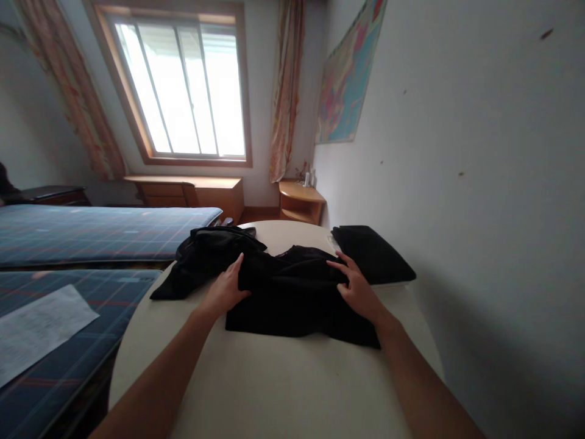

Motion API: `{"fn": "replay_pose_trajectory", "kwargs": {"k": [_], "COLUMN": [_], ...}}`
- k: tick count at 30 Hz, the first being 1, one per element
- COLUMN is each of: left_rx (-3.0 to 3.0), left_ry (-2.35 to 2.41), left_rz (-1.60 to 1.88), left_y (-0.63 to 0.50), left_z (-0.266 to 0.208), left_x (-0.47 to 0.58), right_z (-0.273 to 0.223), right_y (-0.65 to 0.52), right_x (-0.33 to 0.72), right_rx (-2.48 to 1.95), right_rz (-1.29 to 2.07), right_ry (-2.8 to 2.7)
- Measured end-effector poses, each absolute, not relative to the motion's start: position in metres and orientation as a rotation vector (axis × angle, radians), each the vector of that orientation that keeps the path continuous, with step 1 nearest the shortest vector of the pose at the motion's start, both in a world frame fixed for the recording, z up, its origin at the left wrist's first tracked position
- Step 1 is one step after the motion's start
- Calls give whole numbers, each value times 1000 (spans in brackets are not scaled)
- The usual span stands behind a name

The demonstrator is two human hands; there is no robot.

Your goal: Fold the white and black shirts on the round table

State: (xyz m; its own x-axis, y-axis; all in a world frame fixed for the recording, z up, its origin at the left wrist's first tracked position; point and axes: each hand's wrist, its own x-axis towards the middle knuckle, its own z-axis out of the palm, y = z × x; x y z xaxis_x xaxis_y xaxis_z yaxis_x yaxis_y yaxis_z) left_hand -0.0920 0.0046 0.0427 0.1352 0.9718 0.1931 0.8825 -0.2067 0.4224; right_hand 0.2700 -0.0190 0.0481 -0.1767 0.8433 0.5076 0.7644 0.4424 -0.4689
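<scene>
A black garment (292, 305) lies spread on the round cream table (274, 384), with wrinkles along its far side. My left hand (226, 291) is at its left edge, the index finger stretched out and the thumb apart from it on the cloth. Over its right side, my right hand (356, 289) rests with fingers spread. Neither hand shows a grip on the fabric. Left of the garment is a crumpled heap of black clothing (201, 253). Beyond my right hand lies a neatly folded black garment (377, 256), with a pale edge under it.
A wall (493, 244) runs close along the table's right side. Beds with blue plaid mattresses (105, 231) stand at the left, a printed paper sheet (43, 329) on the nearer one. Behind are a low wooden desk (214, 192) and a corner shelf (301, 194).
</scene>
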Motion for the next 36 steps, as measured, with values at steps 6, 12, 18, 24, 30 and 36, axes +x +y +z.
{"fn": "replay_pose_trajectory", "kwargs": {"k": [6, 12, 18, 24, 30, 36], "left_rx": [2113, 2110, 1904, 1854, 2084, 2118], "left_ry": [2180, 2186, 2104, 2063, 2085, 1998], "left_rz": [291, 284, 976, 997, 732, 573], "left_y": [-10, -4, 13, 9, 1, 7], "left_z": [59, 56, 55, 60, 54, 38], "left_x": [-85, -96, -104, -89, -85, -91], "right_z": [44, 51, 49, 59, 72, 68], "right_y": [-18, -15, -10, -19, -46, -57], "right_x": [275, 284, 288, 268, 223, 190], "right_rx": [-1481, -1485, -1380, -1351, -1156, -1120], "right_rz": [59, -84, -275, -376, 149, 283], "right_ry": [-2019, -1741, -1548, -1752, -2390, -2659]}}
